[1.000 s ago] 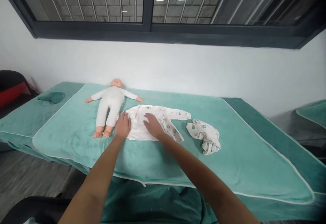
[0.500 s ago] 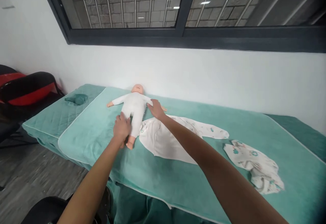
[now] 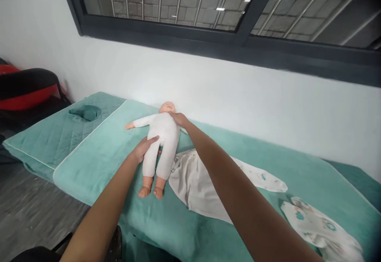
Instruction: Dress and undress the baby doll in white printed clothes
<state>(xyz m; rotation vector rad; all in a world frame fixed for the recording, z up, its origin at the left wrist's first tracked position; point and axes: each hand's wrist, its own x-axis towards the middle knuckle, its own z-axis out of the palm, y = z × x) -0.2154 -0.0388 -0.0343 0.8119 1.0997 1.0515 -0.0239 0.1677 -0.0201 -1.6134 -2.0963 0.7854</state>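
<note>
Head view: holding a doll [image 3: 168,129] face-up on the bed [image 3: 98,166], up near its wall-side edge. Curling the left hand [image 3: 145,147] round a thigh, pinching it in that grip with thumb on top, probably for steadying a limp body. Bracing the neck with the right hand [image 3: 179,120], but not being able to tell that grip, fingertips hidden. Seeing a shirt [image 3: 193,190] mid-bed, losing part behind the right forearm [image 3: 226,178], plus a crumpled garment [image 3: 321,226] toward the bed's right end.

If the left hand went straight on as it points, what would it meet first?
Probably the farther doll leg: the left hand is around the nearer doll leg, apparent fingertips showing between them. Depth is unclear.
</note>
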